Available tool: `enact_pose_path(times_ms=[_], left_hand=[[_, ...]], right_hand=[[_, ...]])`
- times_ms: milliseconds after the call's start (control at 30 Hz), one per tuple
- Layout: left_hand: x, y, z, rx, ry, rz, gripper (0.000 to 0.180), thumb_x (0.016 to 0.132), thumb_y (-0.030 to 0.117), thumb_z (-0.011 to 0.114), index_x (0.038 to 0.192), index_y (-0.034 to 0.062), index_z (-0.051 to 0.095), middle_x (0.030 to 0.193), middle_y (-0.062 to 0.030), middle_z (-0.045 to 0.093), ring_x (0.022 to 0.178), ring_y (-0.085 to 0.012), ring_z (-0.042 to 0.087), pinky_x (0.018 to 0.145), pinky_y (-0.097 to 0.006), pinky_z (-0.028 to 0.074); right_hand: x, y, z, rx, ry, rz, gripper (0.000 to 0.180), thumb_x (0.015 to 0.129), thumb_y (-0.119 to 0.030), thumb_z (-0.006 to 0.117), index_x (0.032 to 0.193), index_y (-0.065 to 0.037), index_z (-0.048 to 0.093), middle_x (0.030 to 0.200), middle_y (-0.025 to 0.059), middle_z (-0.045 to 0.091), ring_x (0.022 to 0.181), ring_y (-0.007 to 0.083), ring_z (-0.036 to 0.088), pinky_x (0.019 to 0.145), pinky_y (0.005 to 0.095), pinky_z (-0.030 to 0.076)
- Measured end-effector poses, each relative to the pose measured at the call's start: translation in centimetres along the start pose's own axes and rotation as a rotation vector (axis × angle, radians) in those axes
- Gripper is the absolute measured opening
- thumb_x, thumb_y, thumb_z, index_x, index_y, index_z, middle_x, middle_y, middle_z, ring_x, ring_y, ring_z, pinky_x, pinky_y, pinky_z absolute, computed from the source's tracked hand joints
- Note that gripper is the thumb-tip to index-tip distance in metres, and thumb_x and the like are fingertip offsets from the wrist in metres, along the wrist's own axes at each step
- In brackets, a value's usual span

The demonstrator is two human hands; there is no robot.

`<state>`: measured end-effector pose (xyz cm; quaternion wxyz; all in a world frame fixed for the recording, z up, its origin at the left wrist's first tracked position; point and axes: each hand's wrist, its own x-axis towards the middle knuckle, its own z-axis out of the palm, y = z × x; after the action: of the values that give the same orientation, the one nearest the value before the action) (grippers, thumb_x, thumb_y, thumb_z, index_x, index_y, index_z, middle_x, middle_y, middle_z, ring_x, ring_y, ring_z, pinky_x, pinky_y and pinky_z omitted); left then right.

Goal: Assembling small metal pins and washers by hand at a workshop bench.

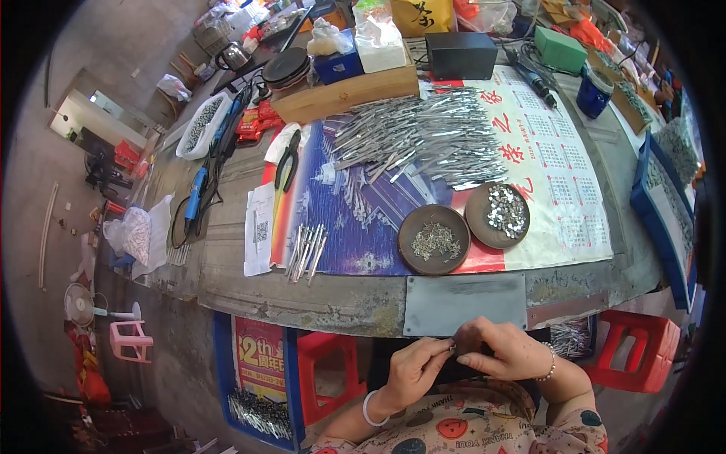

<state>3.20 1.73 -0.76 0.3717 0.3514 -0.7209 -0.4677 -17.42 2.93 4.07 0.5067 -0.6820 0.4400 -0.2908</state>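
Note:
My left hand (414,372) and my right hand (501,349) meet just past the table's near edge, close to my body. Thumb and fingers of both are pinched together around a small piece; only a dark, shiny bit shows, too little to name. Just beyond them, a flat grey metal plate (465,303) lies at the edge. Two round brown dishes stand behind it: the left dish (435,264) holds small thin metal pins, the right dish (476,218) shiny round discs. Farther back spreads a large heap of slim metal strips (423,136).
Left of the dishes lie a small bunch of strips (306,253), a paper slip (259,227) and pliers (287,159). A wooden box (348,94) and a black box (461,57) stand behind. Blue trays (665,227) flank the right; red stools (635,352) are below.

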Motion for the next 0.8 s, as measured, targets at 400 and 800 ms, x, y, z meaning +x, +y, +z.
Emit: enact_pose_path(times_ms=[400, 800], left_hand=[[-1.8, -0.1, 0.4, -0.574, -0.069, -0.281, 0.020, 0.089, -0.002, 0.056, 0.110, -0.0032, 0.058, 0.091, -0.0054, 0.063, 0.075, -0.0056, 0.056, 0.062, -0.017, 0.044], [-3.3, -0.8, -0.4, -0.639, -0.008, -0.296, 0.020, 0.089, -0.003, 0.056, 0.108, -0.0031, 0.059, 0.089, -0.0071, 0.063, 0.069, -0.0047, 0.054, 0.057, -0.017, 0.043]], right_hand=[[-1.5, 1.7, -3.0, -0.287, 0.500, 0.030, 0.015, 0.084, -0.010, 0.061, 0.093, 0.000, 0.055, 0.087, 0.0157, 0.059, 0.081, 0.0334, 0.060, 0.071, 0.0364, 0.047], [2.7, 3.9, -5.3, -0.983, 0.594, 0.035, 0.017, 0.078, -0.011, 0.063, 0.093, -0.004, 0.058, 0.094, 0.0108, 0.053, 0.090, 0.0278, 0.052, 0.082, 0.0370, 0.037]])
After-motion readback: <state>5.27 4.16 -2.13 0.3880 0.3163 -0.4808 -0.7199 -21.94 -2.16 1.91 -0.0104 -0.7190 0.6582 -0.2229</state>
